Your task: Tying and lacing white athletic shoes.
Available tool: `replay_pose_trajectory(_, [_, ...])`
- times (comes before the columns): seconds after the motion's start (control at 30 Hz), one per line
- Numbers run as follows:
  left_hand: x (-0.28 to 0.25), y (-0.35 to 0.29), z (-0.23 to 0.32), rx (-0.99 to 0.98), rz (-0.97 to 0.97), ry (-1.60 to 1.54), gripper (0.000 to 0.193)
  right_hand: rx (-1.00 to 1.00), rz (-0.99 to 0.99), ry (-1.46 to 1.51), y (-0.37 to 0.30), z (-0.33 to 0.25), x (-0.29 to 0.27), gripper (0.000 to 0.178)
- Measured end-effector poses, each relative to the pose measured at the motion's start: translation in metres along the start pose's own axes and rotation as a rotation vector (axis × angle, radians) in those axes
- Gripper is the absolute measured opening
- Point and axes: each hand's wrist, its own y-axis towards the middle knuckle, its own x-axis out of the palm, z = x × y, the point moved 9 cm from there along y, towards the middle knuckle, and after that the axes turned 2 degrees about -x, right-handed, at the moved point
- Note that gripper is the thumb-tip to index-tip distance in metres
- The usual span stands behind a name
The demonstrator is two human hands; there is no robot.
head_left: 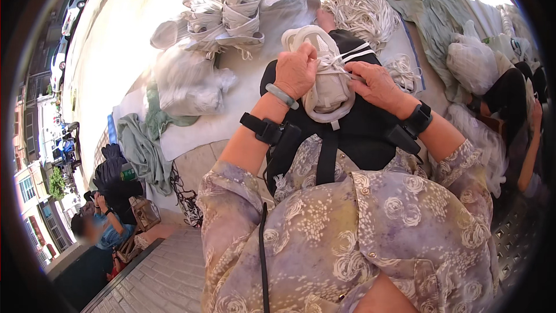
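Observation:
A pale off-white sneaker [328, 94] rests on my black-clad lap, its toe pointing away from me. My left hand [296, 72] is closed over the left side of the lacing, fingers curled on the white shoelace [331, 59]. On the opposite side, my right hand [377, 84] pinches the lace between thumb and fingers near the shoe's opening. The exact grip of the left fingertips is partly hidden by the fist. White strands cross the black cloth just beyond my right hand.
Stacked pale sneakers [240, 14] sit on the ground ahead, beside clear plastic bags [191, 81]. A big heap of white laces [362, 8] lies beyond my lap, with a smaller bundle [401, 72] nearer. People sit at far left [110, 229] and right [512, 95].

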Motion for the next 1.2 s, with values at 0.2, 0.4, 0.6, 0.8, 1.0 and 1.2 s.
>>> replay_pose_trajectory(0.2, [-0.003,-0.008,-0.059,-0.445,0.062,-1.434,0.007,-0.116,0.009,-0.144,-0.019,-0.017,-0.021,0.008])
replay_pose_trajectory(0.4, [0.032,-0.037,-0.071,-0.667,-0.017,-1.363,0.012,0.035,0.236,-0.355,-0.110,0.013,-0.107,0.006])
replay_pose_trajectory(0.6, [0.043,-0.042,-0.070,-0.682,0.011,-1.154,0.015,0.360,0.116,-0.222,-0.158,0.057,-0.104,0.013])
replay_pose_trajectory(0.8, [0.015,-0.015,-0.032,-0.414,0.079,-0.491,0.014,-0.017,0.087,-0.085,-0.043,0.001,-0.051,0.039])
replay_pose_trajectory(1.0, [0.012,-0.006,0.022,-0.098,0.153,0.074,0.010,-0.016,0.014,-0.278,0.019,-0.015,0.011,0.044])
replay_pose_trajectory(1.2, [0.020,-0.008,0.021,-0.134,0.118,0.149,0.009,0.178,0.026,-0.020,0.010,0.022,0.014,0.027])
